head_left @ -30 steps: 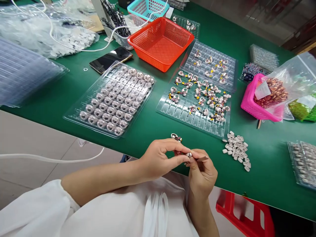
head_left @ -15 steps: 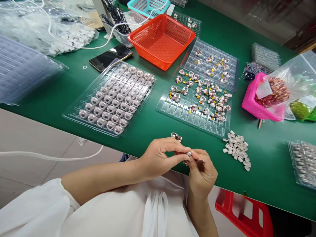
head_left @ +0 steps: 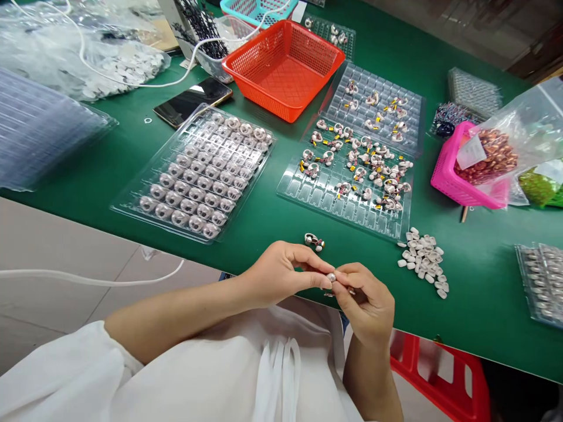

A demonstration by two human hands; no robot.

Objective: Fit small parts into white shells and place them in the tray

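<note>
My left hand [head_left: 281, 274] and my right hand [head_left: 367, 302] meet at the near edge of the green table [head_left: 272, 228], fingertips pinched together on a small white part [head_left: 331, 277]. Both hands are closed around it. One small wound coil part [head_left: 314, 240] lies on the table just beyond my left fingers. A heap of small white caps [head_left: 423, 261] sits to the right of my right hand. Past the hands lies a clear tray [head_left: 343, 202] holding scattered coil parts, and to its left a clear tray [head_left: 132, 206] with rows of pale round parts.
An orange basket [head_left: 284, 67], a phone [head_left: 192, 101], a pink basket [head_left: 461, 187] with a bag of copper coils [head_left: 490, 155], stacked clear trays [head_left: 44, 140] at left, another tray [head_left: 541, 284] at right. A red stool [head_left: 444, 381] stands below the table edge.
My right hand has closed in and turned over the small part, hiding the thin tool seen earlier. The view has shifted slightly.
</note>
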